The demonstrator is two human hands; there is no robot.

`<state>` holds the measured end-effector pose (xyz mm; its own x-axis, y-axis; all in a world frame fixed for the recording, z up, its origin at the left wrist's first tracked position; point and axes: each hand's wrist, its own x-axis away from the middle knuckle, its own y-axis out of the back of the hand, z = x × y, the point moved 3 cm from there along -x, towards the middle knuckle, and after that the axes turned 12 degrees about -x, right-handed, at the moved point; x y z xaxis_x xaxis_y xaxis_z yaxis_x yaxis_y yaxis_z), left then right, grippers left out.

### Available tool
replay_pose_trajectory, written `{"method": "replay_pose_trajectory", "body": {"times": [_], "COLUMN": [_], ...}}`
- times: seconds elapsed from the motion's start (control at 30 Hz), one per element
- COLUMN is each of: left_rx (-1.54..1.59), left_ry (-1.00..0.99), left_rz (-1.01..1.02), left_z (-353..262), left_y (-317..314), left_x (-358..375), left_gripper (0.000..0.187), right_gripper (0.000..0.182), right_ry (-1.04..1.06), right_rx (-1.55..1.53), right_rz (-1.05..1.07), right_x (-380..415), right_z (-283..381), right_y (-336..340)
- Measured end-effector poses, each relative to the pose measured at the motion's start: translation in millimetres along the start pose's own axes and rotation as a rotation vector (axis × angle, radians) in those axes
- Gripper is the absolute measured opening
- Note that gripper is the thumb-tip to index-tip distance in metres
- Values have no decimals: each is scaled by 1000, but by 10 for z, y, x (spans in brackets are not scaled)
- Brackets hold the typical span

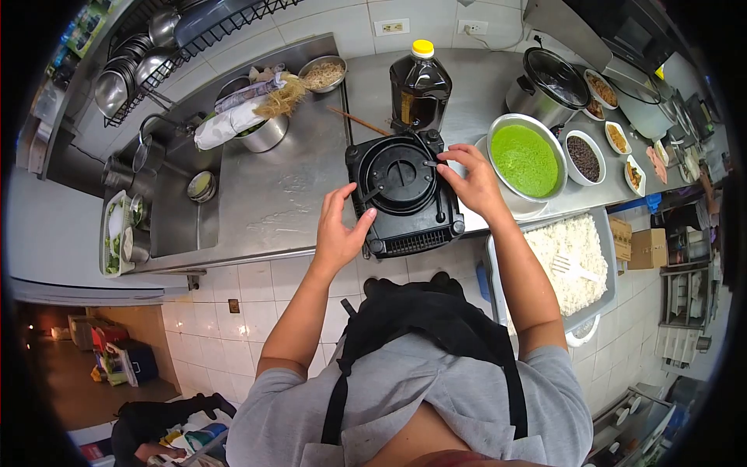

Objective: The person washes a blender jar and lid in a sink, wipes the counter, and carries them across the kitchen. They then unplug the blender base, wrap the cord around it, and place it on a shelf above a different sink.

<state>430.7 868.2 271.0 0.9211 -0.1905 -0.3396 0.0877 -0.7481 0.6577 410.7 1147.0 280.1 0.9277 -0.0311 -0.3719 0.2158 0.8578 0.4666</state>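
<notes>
A black blender base (412, 236), seen from above, stands at the steel counter's front edge, with a round black part (401, 180) on top. My left hand (342, 233) is at its left side, thumb and fingers apart, the fingertips near or against the housing. On the other side, my right hand (473, 180) has its thumb and index finger at a small tab on the round part's right edge; whether they pinch it is hard to tell. Behind the base stands a bottle of dark liquid (420, 92) with a yellow cap. A bowl of green sauce (526, 159) is right of my right hand.
A slow cooker (551, 82) and a bowl of dark beans (583, 158) stand right. Below the counter edge is a tub of rice (572, 253). Left are a sink (183, 222) and a metal pot (266, 135). A person (156, 436) is at the bottom left.
</notes>
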Motion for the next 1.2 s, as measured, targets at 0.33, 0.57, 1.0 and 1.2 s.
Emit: {"method": "replay_pose_trajectory", "body": {"times": [0.33, 0.57, 1.0, 1.2], "left_rx": [118, 63, 499, 569], "left_ry": [170, 76, 703, 807], "left_rz": [-9, 114, 138, 131], "left_z": [238, -115, -96, -138], "left_y": [243, 212, -444, -450], "left_x": [414, 483, 258, 210], "left_gripper": [49, 51, 74, 76], "right_gripper": [41, 51, 56, 61], "right_ry": [-634, -1052, -1107, -1163], "right_rx": [-622, -1079, -1549, -1623], "right_rz": [-237, -258, 261, 418], "right_x": [1144, 1661, 1369, 1194], "right_z": [-854, -938, -1211, -1349], "right_y": [-161, -394, -655, -705]}}
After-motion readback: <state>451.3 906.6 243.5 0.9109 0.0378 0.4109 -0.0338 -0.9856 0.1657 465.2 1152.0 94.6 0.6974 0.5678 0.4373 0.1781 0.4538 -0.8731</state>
